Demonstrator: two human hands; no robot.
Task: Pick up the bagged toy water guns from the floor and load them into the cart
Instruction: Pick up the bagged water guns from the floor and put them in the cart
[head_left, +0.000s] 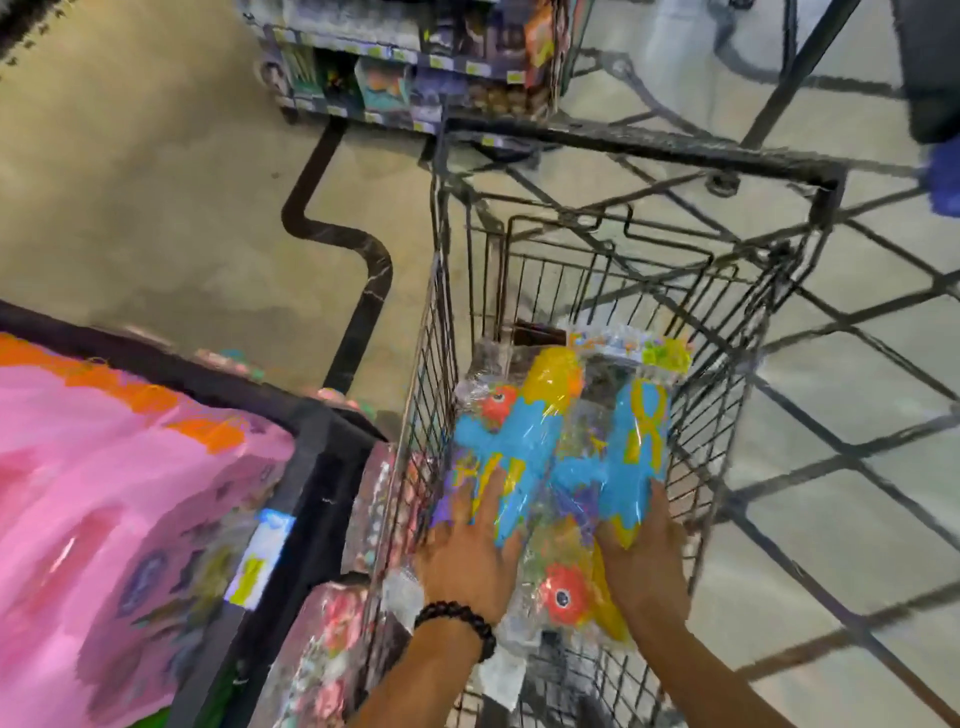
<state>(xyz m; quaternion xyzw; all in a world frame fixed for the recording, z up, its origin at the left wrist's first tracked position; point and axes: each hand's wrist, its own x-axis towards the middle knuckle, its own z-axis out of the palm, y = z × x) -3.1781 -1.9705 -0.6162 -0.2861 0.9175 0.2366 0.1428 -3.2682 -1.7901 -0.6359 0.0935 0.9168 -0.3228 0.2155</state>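
A stack of bagged toy water guns (571, 447), blue and yellow with orange fish shapes in clear plastic, lies inside the black wire cart (639, 150). My left hand (467, 556), with a dark bead bracelet on its wrist, rests fingers spread on the left side of the top bag. At the right side, my right hand (644, 561) holds the bag's near edge by the blue gun. Both hands are low in the basket, near its close end. The frame is motion-blurred.
A black bin (311, 467) with pink and orange packages stands at the left, close against the cart. More bagged toys (332, 660) lie on the floor between them. Store shelves (415, 62) run along the far side. A second wire cart frame (857, 441) is at right.
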